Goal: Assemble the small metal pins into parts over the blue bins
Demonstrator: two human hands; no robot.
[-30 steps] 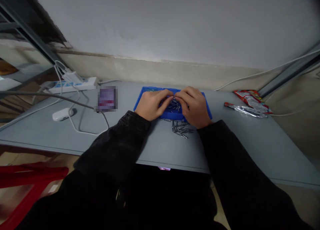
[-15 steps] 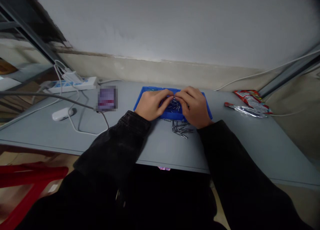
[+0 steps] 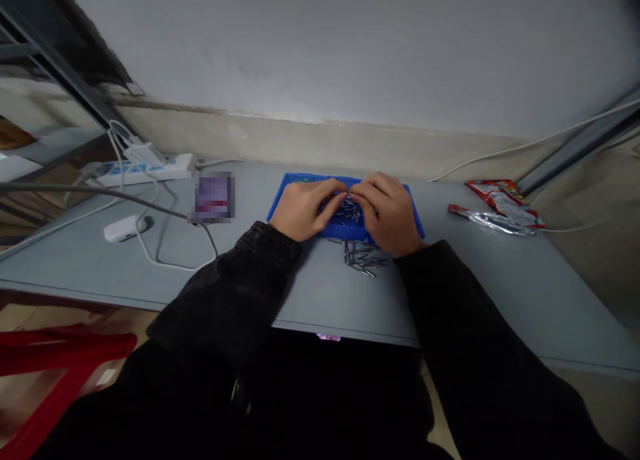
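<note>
Anything pinched between the left grip [image 3: 299, 210] and right grip [image 3: 390, 213] is too small to tell, both hide parts of the blue plastic case [image 3: 346, 233] beneath, and the purple rectangle [image 3: 213, 197] left of them is pixelated beyond recognition.

Your single view looks from your head, forward and down along your dark sleeves [image 3: 450, 307] to the desk [image 3: 345, 303], facing the wall [image 3: 350, 53] behind it. It is near enough that your left hand [image 3: 303, 210] and right hand [image 3: 390, 213] fall around the middle, and wide enough to take in the power strip [image 3: 175, 169] at left and the red packet [image 3: 505, 203] at right.
</note>
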